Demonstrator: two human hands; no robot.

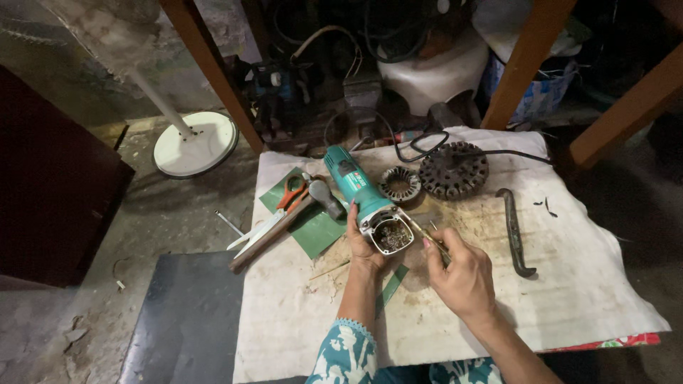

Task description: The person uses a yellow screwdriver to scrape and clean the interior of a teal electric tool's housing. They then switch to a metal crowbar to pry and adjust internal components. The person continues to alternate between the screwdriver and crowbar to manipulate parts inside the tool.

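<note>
Head view: my left hand (pixel 364 245) grips the teal grinder body (pixel 361 199) on the surface, right hand (pixel 462 277) fingers pinching a thin probe (pixel 427 235) at its open end; next calls for steady aim.

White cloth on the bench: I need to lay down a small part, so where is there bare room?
Bare cloth lies right of the hooked metal bar and along the near edge. Crowded: the left side with scissors and hammer, and around the grinder body.
</note>
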